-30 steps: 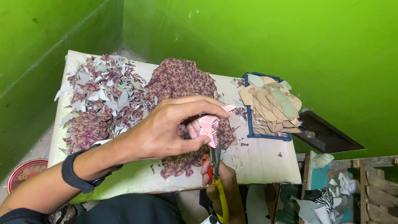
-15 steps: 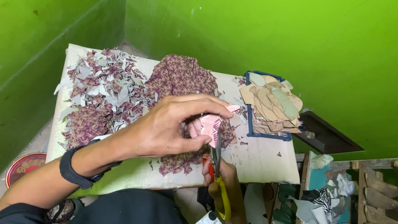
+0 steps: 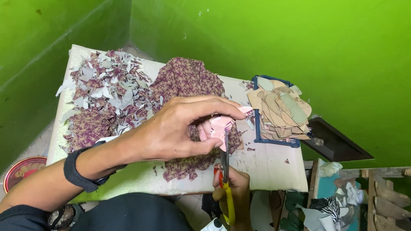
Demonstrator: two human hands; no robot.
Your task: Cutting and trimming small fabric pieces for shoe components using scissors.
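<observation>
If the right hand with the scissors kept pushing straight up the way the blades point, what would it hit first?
Probably the pink piece held by the left hand: the scissors in the right hand point straight at it. Past that lies the patterned pile, though depth is unclear.

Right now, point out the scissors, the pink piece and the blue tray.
scissors point(image 3: 224, 178): head view, on the blades near the pivot.
pink piece point(image 3: 221, 125): head view, on its middle.
blue tray point(image 3: 276, 141): head view, on its front rim.

Pink cutout point(image 3: 221, 125) between scissor blades point(image 3: 225, 152)
</observation>
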